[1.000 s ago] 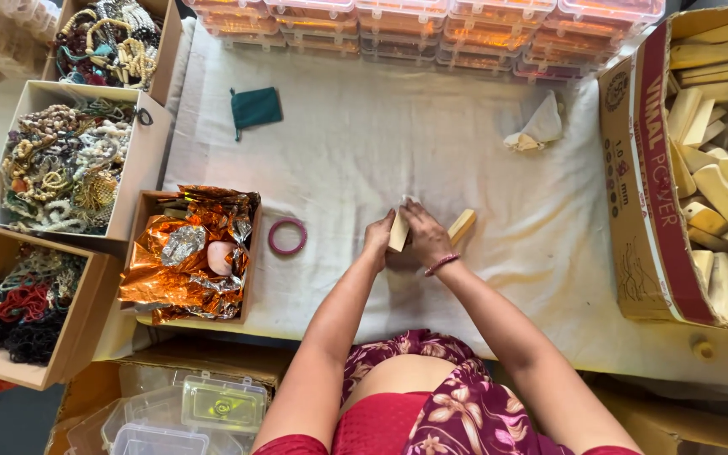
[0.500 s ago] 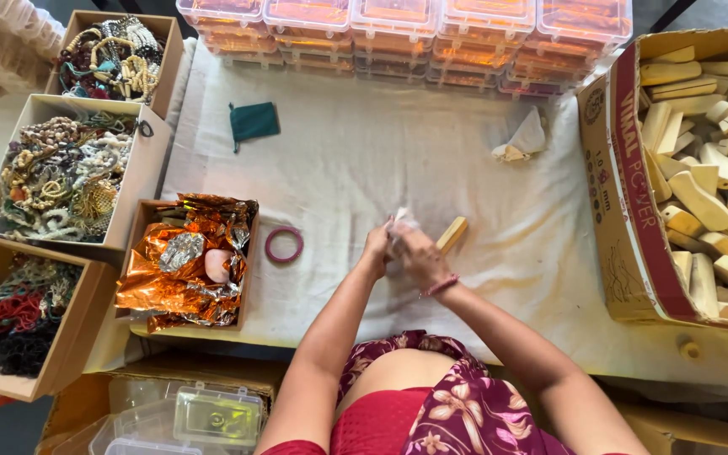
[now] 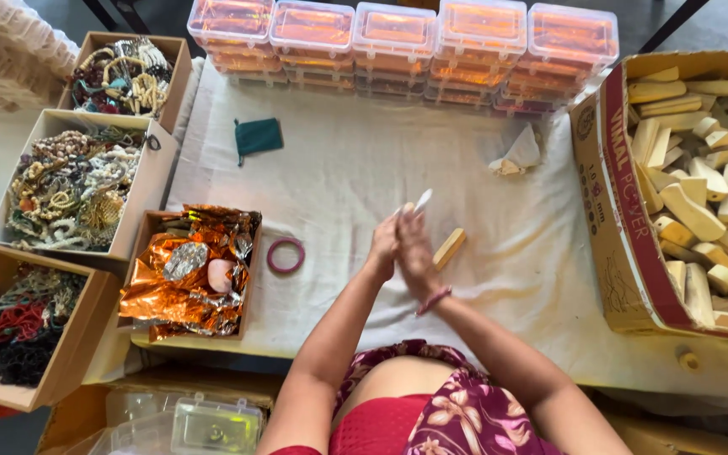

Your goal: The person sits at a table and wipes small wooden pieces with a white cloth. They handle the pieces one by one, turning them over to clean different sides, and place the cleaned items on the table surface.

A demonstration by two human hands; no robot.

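Both hands pressed together mid-table, pinching a small white piece.

Far left, open boxes of beads (image 3: pixel 69 190); then foil box (image 3: pixel 187 270), pink ring (image 3: pixel 286 255). Left hand (image 3: pixel 383 247) and right hand (image 3: pixel 414 248) are closed together on the white piece (image 3: pixel 422 200), which sticks out above the fingertips, long axis tilted up-right. Wooden stick (image 3: pixel 449 248) lies just right of the right hand, nearer that hand. Box of wooden blocks (image 3: pixel 701 194) far right.

- Left hand (image 3: pixel 383 246) and right hand (image 3: pixel 414 248) are pressed together, holding a small white piece (image 3: pixel 422 200).
- A pale wooden block (image 3: pixel 449 248) lies just beside them on the white-cloth surface (image 3: pixel 339 177).
- A pink ring (image 3: pixel 286 255) lies near.
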